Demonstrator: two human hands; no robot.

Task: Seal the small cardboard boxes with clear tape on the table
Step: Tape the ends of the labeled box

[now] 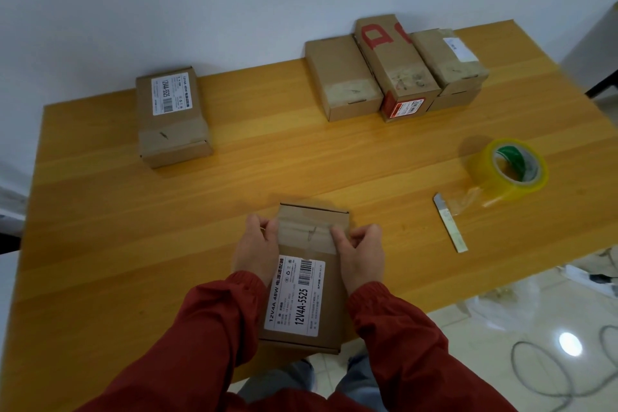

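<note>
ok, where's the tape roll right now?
Head view: the tape roll sits on the right side of the table, just beyond the metal blade, untouched by either hand.

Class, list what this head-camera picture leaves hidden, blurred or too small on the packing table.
- Head view: fine print on the held box, too small.
- Head view: lower box far right, mostly covered by the top box.
- Head view: top box's white label, blurred.

wooden table bears cardboard boxes, tape roll, blade.
</note>
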